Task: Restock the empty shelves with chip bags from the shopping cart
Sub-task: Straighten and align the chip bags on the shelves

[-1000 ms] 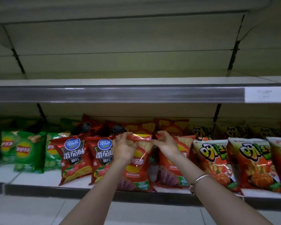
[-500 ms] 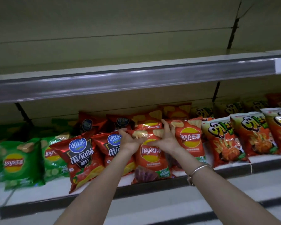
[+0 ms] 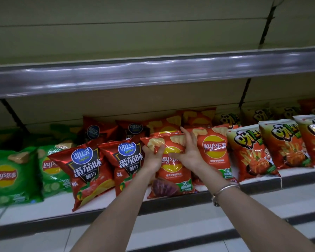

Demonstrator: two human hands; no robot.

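An orange-red Lay's chip bag stands upright at the front of the lower shelf. My left hand grips its upper left part. My right hand presses on its upper right, fingers spread across the top. A second orange-red Lay's bag stands just to its right, and more of the same lie behind. The shopping cart is not in view.
Two red Copico tomato bags stand to the left, then green Lay's bags. Several orange snack bags fill the right end. The upper shelf overhead holds nothing. White floor tiles lie below.
The view has tilted and shifted left and closer. Both hands slid down from the bag's top edge onto its front, and the bag now stands straighter at the shelf front.
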